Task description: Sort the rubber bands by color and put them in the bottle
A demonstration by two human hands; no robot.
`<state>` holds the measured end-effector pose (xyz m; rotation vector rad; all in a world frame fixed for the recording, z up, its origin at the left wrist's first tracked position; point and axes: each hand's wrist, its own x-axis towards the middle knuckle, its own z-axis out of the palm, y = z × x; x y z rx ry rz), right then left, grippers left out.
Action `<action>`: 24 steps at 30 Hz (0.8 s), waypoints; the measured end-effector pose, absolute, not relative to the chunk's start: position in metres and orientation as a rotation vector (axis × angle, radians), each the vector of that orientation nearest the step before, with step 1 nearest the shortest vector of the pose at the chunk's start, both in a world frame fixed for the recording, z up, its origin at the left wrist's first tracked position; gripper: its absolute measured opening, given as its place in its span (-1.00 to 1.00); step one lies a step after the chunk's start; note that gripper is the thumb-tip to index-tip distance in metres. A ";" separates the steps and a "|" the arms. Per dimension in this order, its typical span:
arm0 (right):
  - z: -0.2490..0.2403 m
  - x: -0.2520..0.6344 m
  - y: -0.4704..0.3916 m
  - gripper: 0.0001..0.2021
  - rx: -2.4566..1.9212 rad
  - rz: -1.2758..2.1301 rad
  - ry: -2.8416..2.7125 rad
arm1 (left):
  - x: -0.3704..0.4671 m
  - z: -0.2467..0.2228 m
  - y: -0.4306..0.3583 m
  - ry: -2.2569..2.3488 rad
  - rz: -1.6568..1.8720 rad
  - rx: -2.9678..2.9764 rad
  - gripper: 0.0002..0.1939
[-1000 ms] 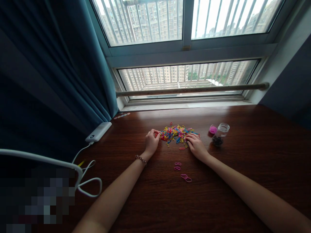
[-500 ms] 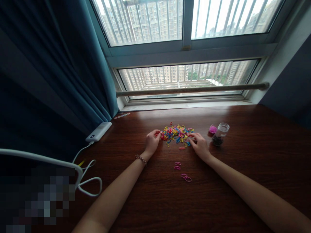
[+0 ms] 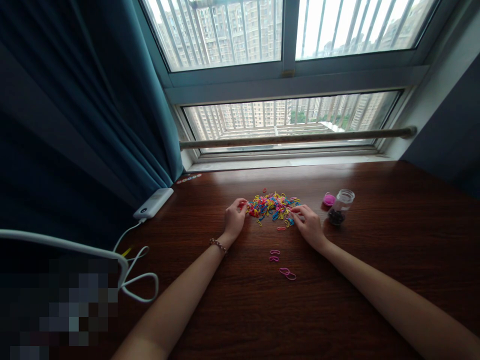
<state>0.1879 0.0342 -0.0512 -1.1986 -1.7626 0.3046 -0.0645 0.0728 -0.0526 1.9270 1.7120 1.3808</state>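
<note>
Blue curtain point(image 3: 150, 115) at left, white device point(image 3: 154, 203) beside it, looping white cable point(image 3: 75, 245), barred window point(image 3: 288, 85), horizontal rail point(image 3: 296, 139) across it

Desk point(image 3: 232, 305): wood-grained, smooth, glossy finish. Coloured loops point(image 3: 275, 203): smooth, plastic-looking. Jar point(image 3: 344, 201): clear, glossy; glass or plastic cannot be determined. Curtain point(image 3: 123, 90): cloth, matt. White device point(image 3: 154, 202): smooth, plastic in appearance.

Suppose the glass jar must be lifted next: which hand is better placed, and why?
Probably the right hand: it is at the right edge of the colourful pile, nearer the glass jar, while the left hand is at the pile's opposite edge.
</note>
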 end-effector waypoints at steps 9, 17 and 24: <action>-0.052 0.189 0.034 -0.91 -1.171 0.299 -1.781 | -0.066 -0.055 0.074 1.745 1.374 1.932 -0.78; -0.052 0.189 0.033 -0.93 -1.152 0.297 -1.804 | -0.066 -0.055 0.075 1.756 1.389 1.877 -0.73; -0.050 0.189 0.033 -0.92 -1.131 0.262 -1.798 | -0.066 -0.055 0.076 1.710 1.444 1.843 -0.76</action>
